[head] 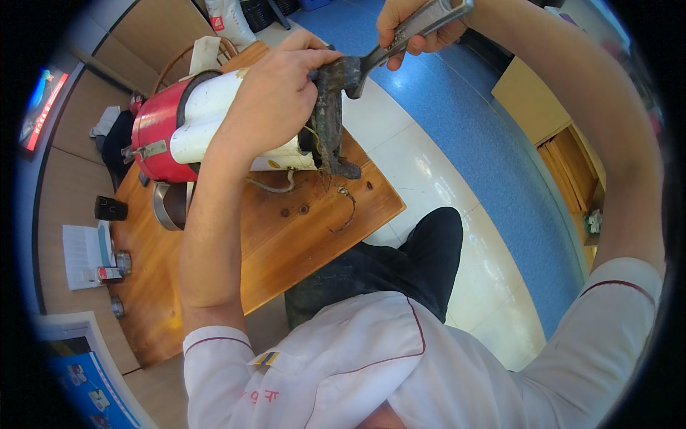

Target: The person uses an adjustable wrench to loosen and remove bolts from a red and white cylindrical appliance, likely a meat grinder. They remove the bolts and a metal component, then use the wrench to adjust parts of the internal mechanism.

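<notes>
A machine with a red housing (158, 131) and a white casing (211, 102) lies on its side on the wooden table (289, 236). Its dark, grimy metal base (330, 118) faces right, with a short thin wire at its inner edge. My left hand (278, 96) rests over that end, its fingers on the top of the base. My right hand (420, 32) grips the handle of a large adjustable wrench (399, 43), whose jaws are at a lug on the base's upper part. Whether the jaws clamp the lug cannot be told. A grey cable (273, 187) hangs below the casing.
A metal cup-like part (167, 206) stands below the red housing. A black cup (111, 208), papers (86, 257) and small round tins (123, 263) sit at the table's left side. A wooden chair (174, 64) is behind. An open wooden cabinet (571, 166) stands at the right.
</notes>
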Available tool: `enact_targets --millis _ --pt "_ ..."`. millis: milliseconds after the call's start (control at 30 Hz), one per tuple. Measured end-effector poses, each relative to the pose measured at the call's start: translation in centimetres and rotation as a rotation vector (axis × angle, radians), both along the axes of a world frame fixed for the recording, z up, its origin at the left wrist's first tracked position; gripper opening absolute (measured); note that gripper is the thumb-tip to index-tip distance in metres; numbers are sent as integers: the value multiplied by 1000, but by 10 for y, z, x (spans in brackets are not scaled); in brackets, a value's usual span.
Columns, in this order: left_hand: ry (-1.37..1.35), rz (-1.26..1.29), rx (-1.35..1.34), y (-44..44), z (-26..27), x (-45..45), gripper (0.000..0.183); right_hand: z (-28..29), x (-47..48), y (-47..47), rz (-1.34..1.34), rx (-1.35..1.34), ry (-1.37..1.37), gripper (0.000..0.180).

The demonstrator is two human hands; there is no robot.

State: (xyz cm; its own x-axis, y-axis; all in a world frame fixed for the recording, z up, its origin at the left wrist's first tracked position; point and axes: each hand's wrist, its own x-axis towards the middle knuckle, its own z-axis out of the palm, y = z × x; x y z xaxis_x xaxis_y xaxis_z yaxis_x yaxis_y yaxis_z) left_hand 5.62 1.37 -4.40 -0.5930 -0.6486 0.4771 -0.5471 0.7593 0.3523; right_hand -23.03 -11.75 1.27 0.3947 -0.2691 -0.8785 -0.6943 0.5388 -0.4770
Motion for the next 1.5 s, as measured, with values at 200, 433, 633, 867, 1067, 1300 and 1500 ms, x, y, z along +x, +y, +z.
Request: enact_targets --millis 200,433,633,867,1067,1300,1500 --pt "-35 6 14 -5 -1 0 49 -16 26 51 -79 -489 133 33" --pt "0 6 -5 -6 -3 0 45 -65 47 142 -161 -789 130 32" --pt "0 -7 -20 -7 -2 1 46 -156 56 197 -15 -1242 355 24" --pt "-22 17 35 -3 0 0 48 -233 73 205 -341 -1415 248 34" --pt "1 3 72 -1 1 0 49 -253 57 196 -318 -1132 319 24" --pt "1 -8 -27 -4 -2 1 46 -214 28 203 -398 -890 42 21" --pt "-15 3 -25 -5 -5 3 50 -182 0 196 -503 -772 -90 29"
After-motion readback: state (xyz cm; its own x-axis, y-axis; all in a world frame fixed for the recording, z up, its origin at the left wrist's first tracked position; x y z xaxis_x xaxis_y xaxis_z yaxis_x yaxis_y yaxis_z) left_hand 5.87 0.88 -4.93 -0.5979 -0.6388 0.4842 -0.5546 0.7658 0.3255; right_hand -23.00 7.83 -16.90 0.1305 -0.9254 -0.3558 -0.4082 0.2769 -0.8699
